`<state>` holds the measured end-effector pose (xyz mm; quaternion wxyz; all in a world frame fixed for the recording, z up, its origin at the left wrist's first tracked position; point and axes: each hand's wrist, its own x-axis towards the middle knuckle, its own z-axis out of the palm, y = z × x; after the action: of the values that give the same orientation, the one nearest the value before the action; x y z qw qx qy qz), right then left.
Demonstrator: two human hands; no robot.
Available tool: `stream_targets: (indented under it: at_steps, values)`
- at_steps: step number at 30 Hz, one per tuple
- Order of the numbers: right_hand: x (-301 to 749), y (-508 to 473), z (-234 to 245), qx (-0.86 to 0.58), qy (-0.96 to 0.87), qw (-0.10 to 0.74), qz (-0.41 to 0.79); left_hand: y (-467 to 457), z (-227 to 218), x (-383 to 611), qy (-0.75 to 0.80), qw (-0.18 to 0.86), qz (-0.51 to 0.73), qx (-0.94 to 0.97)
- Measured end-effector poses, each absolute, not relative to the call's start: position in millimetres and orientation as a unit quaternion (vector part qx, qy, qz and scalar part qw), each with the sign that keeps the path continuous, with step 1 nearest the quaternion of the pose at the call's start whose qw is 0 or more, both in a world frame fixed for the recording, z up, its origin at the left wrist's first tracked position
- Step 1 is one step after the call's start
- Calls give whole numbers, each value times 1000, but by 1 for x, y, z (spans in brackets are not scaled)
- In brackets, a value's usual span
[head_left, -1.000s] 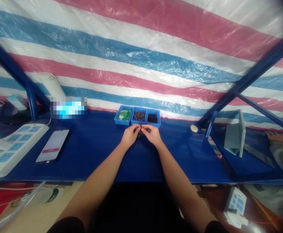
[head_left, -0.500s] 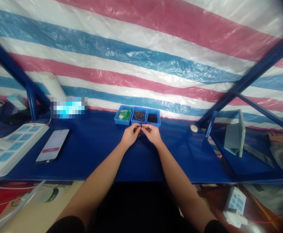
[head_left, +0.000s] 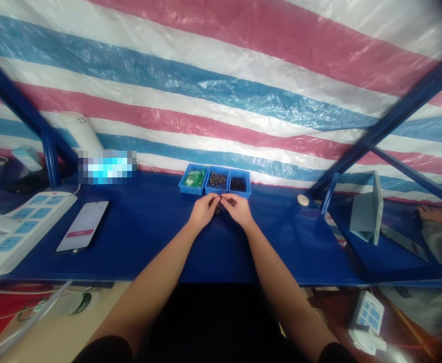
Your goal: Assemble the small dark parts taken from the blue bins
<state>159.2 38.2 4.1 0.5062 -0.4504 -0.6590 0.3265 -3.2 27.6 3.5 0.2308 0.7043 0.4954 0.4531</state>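
My left hand (head_left: 203,209) and my right hand (head_left: 236,207) meet fingertip to fingertip over the blue table, both closed in a pinch. What they pinch is too small and too covered to name. Some small dark pieces (head_left: 218,207) show between and below the fingers. Just beyond stand three blue bins side by side. A green plastic packet (head_left: 195,178) lies in the left bin (head_left: 190,190). Small metallic and dark parts (head_left: 218,179) fill the middle bin, and tiny black parts (head_left: 238,184) fill the right bin (head_left: 240,193).
On the left, a phone (head_left: 82,227) lies beside a large white power strip (head_left: 32,227). A round whitish object (head_left: 302,200) sits to the right. Blue frame bars (head_left: 387,121) slant up at both sides. Another person's hand (head_left: 433,214) rests at far right, past a propped tablet (head_left: 377,206).
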Motion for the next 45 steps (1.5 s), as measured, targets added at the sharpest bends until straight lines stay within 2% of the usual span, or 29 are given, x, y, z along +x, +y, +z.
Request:
stream_targets:
  at_steps: [25,36,45]
  values:
    - [159,35,11,-450,-664,501,323,26,8,-2,506,246,437,702]
    - [158,36,9,-438,-647,511,360,24,9,-2,502,245,431,709]
    - [159,39,8,-482,-615,495,380,23,11,-2,523,232,445,689]
